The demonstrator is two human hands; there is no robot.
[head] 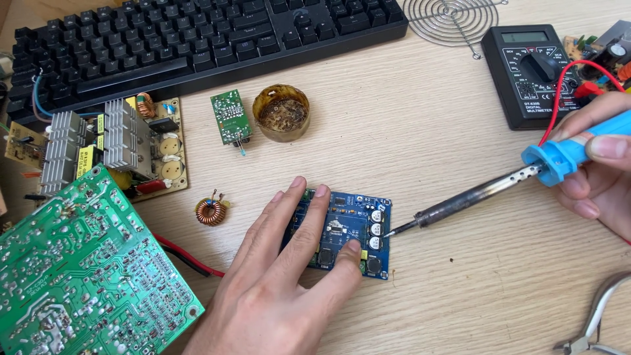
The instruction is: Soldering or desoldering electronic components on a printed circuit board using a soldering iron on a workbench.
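Soldering iron tip at the blue circuit board's edge

Left hand (282, 283) lies flat, fingers spread, pinning the blue circuit board (351, 230); right hand (601, 167) grips the soldering iron (486, 190), its tip touching the board's right edge.

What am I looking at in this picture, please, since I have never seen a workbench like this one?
This is one view from a camera worn on a person's head, looking down at their own two bare hands over a wooden table. The left hand lies flat on a small blue circuit board, pinning it down. The right hand grips a soldering iron by its blue handle, and its tip sits at the board's right edge.

Around them lie a large green circuit board, an opened power supply board with metal heat sinks, a small green board, a round tin of brown flux, a copper coil, a black keyboard, a multimeter, a wire fan grille and pliers.
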